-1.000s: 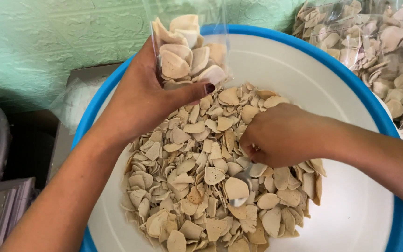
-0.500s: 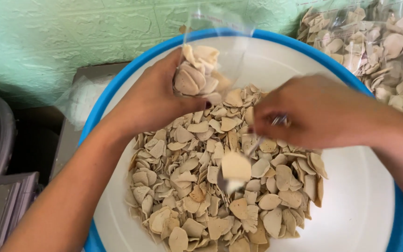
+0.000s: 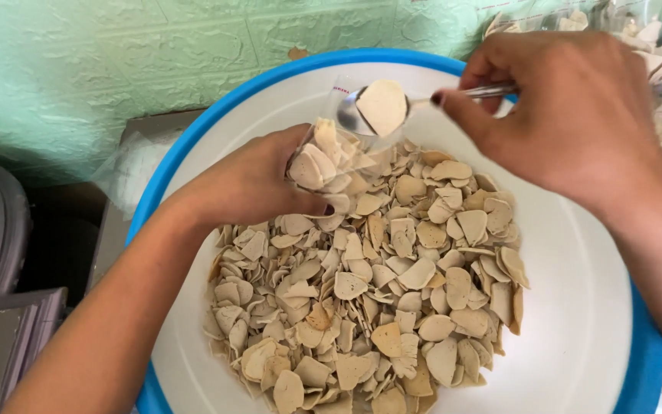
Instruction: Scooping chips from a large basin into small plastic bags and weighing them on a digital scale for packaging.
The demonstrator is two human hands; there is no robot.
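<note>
A big white basin with a blue rim (image 3: 216, 103) holds a heap of pale beige cracker chips (image 3: 377, 291). My left hand (image 3: 250, 188) grips a small clear plastic bag (image 3: 327, 157) partly filled with chips, resting on the heap's far left side. My right hand (image 3: 568, 115) holds a metal spoon (image 3: 381, 107) by its handle. A single chip lies in the spoon's bowl, which hovers just above the bag's open mouth.
Filled clear bags of chips (image 3: 653, 46) are stacked at the top right beyond the basin. A green textured wall (image 3: 101, 61) lies behind. Grey stacked objects (image 3: 1, 291) and a crumpled plastic bag (image 3: 128, 165) sit at the left.
My right hand lifted the spoon with one chip out of the heap and carried it up to the bag's mouth. The left hand lowered the bag a little toward the heap.
</note>
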